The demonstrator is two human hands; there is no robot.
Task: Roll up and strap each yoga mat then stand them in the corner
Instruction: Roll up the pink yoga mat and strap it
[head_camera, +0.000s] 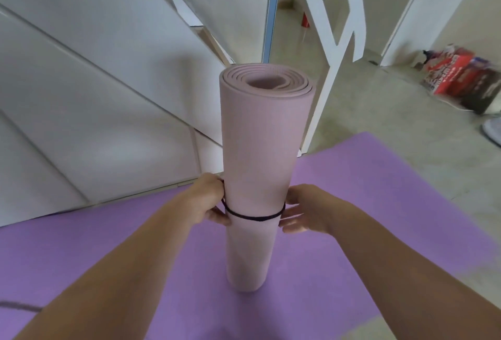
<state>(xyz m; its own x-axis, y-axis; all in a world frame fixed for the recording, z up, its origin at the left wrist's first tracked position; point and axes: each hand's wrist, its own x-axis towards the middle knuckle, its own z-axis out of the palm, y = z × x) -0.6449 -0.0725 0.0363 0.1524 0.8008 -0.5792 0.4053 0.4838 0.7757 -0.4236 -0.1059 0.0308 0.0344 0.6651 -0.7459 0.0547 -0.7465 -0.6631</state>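
Pink rolled mat (260, 136) stands upright on a flat purple mat (379, 217), black strap (254, 219) round it. Left hand (208, 201) pinches the strap; right hand (303, 209) touches it opposite, fingers nearly straight.

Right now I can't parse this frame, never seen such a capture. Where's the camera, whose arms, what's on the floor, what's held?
No robot here: a person works bare-handed. The one picture comes from a wide-angle camera on their head, looking forward and down, so both arms enter from the bottom. A rolled pink mat stands on end on a purple mat lying unrolled on the floor. A thin dark strap circles the roll's lower part. The left hand grips the strap at the roll's left side; the right hand touches the roll at the strap's right side, though whether it pinches the strap is unclear. A red-and-white bag sits far right.
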